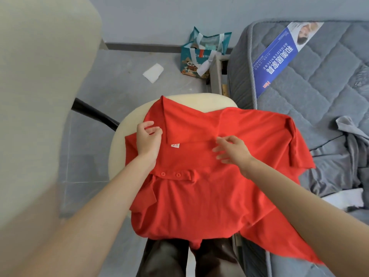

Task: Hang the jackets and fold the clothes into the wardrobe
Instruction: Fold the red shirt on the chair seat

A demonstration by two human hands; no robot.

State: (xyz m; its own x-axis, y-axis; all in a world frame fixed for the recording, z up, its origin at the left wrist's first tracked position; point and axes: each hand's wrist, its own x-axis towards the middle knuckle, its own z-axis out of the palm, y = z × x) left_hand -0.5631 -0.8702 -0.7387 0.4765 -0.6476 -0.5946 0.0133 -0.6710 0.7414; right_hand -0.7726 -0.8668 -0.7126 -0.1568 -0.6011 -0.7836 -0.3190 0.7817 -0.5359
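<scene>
Red polo shirt (209, 176) is spread over the cream chair seat (199, 99), its hem spilling off the near edge toward the person's legs and one side trailing off toward the grey mattress (319, 76). Left hand (147, 138) sits at the collar (165, 118), fingers curled loosely, thumb and forefinger close together at the collar's edge, though whether cloth is actually pinched there I cannot tell. Right hand (232, 149) is open, fingers spread and slack, just over the shoulder area, holding nothing. The white neck label (175, 145) lies between the two hands, and the button placket (175, 174) sits just below the left wrist. This looks like the squaring-up before the first fold. To do it well: pin the collar with the left, sweep the open right palm outward from the label to press out the ridge running under the fingers, then bring in the sleeve (293, 144) lying beyond the right fingertips. Watch the overhang; the cloth hanging past the seat could drag the whole shirt off if the collar is let go too soon.
</scene>
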